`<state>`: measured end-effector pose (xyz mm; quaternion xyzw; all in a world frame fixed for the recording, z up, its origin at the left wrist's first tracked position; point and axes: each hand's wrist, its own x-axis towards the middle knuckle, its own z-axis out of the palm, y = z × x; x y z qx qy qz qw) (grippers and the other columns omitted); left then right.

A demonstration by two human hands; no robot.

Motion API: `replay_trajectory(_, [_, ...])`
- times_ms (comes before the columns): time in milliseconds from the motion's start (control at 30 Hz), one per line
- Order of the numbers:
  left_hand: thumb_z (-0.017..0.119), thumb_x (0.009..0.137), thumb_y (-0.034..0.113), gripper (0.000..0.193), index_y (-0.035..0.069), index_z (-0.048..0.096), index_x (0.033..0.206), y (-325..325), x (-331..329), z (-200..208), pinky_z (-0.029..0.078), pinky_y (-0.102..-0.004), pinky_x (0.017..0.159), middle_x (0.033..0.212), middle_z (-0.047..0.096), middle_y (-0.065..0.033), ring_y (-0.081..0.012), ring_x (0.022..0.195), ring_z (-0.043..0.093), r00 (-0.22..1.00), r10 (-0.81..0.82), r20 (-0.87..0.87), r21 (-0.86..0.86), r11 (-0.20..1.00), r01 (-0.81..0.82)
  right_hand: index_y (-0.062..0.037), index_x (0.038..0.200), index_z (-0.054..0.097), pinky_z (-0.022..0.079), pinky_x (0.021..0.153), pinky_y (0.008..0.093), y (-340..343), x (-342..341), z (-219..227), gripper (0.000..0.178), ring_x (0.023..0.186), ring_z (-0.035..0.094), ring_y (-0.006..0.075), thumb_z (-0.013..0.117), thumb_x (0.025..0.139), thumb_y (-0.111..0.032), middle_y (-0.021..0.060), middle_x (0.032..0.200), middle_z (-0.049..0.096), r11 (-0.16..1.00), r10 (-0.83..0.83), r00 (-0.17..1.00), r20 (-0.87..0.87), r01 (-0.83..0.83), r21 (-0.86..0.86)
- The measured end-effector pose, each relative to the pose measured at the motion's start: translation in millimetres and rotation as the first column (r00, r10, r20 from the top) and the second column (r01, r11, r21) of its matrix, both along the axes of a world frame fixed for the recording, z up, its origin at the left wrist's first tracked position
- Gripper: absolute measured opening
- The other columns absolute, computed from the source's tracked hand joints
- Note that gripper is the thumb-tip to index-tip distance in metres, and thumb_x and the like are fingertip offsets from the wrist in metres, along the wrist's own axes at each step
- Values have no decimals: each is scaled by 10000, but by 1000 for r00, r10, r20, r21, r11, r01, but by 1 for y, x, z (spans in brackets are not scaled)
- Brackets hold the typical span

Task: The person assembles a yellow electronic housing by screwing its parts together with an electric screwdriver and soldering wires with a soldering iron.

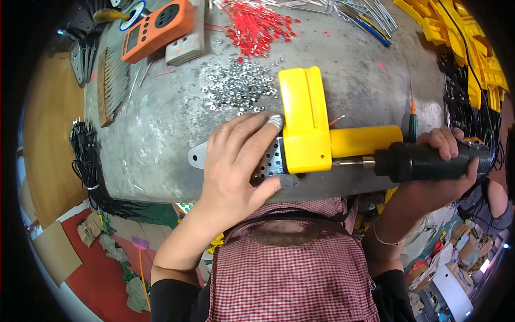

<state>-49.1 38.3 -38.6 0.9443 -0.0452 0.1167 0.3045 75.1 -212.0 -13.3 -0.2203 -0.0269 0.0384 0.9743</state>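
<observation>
A yellow plastic tool housing (pixel 304 118) with a yellow handle (pixel 370 140) lies on the grey workbench. Perforated metal (pixel 272 161) comes out of its left side, and a flat metal tip with a hole (pixel 196 157) shows beyond my hand. My left hand (pixel 232 161), with tape on two fingertips, is closed round this metal part against the housing. In my right hand (pixel 443 144) is a black power screwdriver (pixel 421 163), held level. Its bit (pixel 351 161) points left and meets the housing's lower right side; the screw itself is hidden.
Behind the housing lie loose metal nuts (pixel 241 83) and red-wired parts (pixel 257 27). An orange meter (pixel 158 29) and a wire brush (pixel 113 83) sit far left. Black cords (pixel 88 161) hang over the left edge. Yellow housings (pixel 477 53) pile at right, near a green-handled screwdriver (pixel 413 121).
</observation>
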Motion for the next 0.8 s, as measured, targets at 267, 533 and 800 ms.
replay_trajectory(267, [711, 644, 277, 612, 14, 556, 1175, 1, 4, -2, 380, -462, 914, 1187, 549, -182, -375, 1092, 510, 1000, 9, 2, -29, 1000, -9, -27, 1009, 416, 447, 743, 310, 4, -2, -8, 365, 661, 447, 124, 508, 861, -348, 19, 741, 404, 996, -90, 995, -42, 89, -25])
replay_trajectory(533, [717, 649, 241, 655, 3, 505, 1221, 2, -1, 1, 369, -490, 945, 1231, 508, -191, -388, 1103, 491, 1000, -13, 6, -16, 1000, 14, -27, 1031, 401, 417, 753, 301, 3, -6, -15, 364, 661, 432, 122, 576, 829, -274, 13, 751, 392, 992, 12, 1000, -17, -10, 126])
replay_trajectory(800, [677, 635, -23, 260, 17, 621, 886, 58, 8, 21, 500, -330, 719, 850, 599, -103, -273, 838, 602, 962, 270, 42, 230, 934, -272, 38, 1125, 364, 423, 782, 312, -8, -7, -16, 414, 703, 430, 138, 509, 862, -247, 39, 783, 367, 992, -84, 996, 14, 85, -98])
